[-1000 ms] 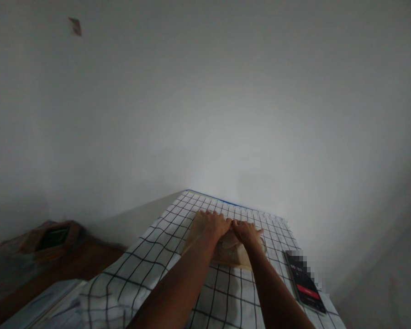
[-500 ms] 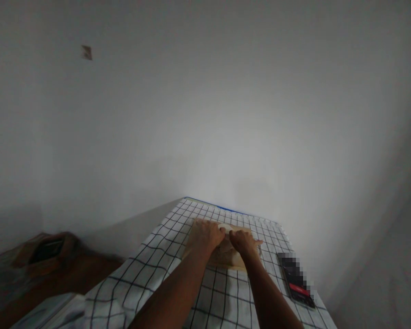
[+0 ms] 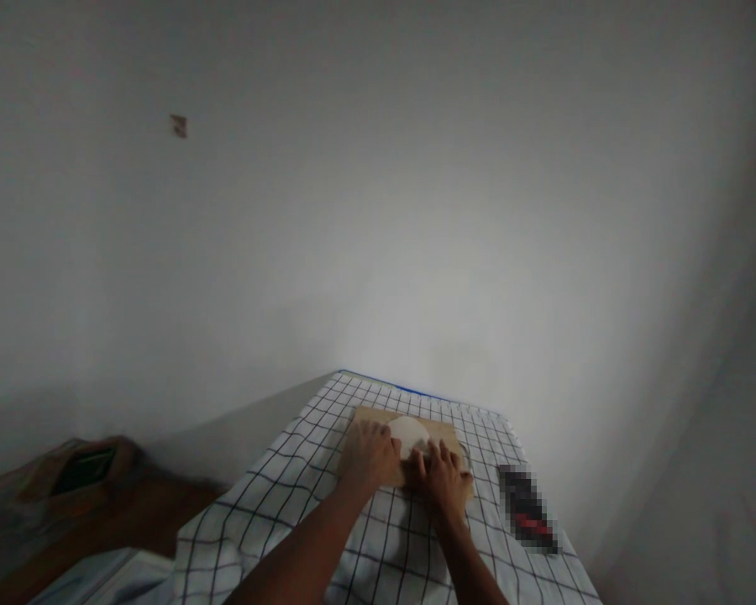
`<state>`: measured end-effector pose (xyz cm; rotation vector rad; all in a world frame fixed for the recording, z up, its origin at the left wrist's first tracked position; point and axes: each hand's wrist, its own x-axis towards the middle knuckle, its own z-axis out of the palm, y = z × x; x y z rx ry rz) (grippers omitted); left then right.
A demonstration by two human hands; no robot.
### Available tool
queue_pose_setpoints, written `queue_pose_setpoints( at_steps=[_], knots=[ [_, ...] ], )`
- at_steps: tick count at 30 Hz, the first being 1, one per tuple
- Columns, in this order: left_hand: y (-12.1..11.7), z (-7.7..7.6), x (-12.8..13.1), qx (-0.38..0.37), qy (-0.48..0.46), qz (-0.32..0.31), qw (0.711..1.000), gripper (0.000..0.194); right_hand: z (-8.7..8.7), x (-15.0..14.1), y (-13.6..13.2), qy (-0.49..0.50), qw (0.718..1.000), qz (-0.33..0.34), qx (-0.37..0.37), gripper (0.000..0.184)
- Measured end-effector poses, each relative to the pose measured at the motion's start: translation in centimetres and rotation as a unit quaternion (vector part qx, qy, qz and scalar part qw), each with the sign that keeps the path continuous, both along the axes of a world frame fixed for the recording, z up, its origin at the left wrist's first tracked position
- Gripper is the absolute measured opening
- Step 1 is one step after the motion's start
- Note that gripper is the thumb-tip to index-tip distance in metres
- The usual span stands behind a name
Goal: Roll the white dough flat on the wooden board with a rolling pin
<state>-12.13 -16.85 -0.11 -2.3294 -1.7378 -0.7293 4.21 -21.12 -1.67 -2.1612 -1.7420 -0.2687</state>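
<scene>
A round, flat white sheet of dough (image 3: 409, 434) lies on a wooden board (image 3: 369, 414). My left hand (image 3: 376, 454) is over the left part of the board, its fingers curled at the dough's near left edge. Just right of it, my right hand (image 3: 442, 472) bends its fingers down by the dough's near right edge. Both hands look closed, but whatever lies beneath the fingers is hidden and blurred. The dough's near edge is partly covered by the hands.
The board rests on a table with a white, black-checked cloth (image 3: 302, 470). A dark phone-like object (image 3: 529, 508), partly pixelated, lies at the right edge. A pale wall (image 3: 378, 210) rises behind. On the left, lower down, stands a brownish box-like object (image 3: 81, 470).
Both hands have drawn back toward me across the board, and more of the round dough shows beyond them. The camera view has shifted slightly.
</scene>
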Motion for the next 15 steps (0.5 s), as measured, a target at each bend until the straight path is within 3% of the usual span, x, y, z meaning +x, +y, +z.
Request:
queue_pose_setpoints(
  at_steps=[7, 15],
  knots=[
    [1.8, -2.0, -1.1, 0.038, 0.001, -0.038, 0.999, 0.033, -0.7, -1.8, 0.5, 0.016, 0.995, 0.072, 0.066, 0.045],
    [1.0, -2.8, -1.2, 0.084, -0.007, -0.082, 0.993, 0.037, -1.4, -2.1, -0.2, -0.025, 0.991, 0.085, 0.100, 0.031]
  ],
)
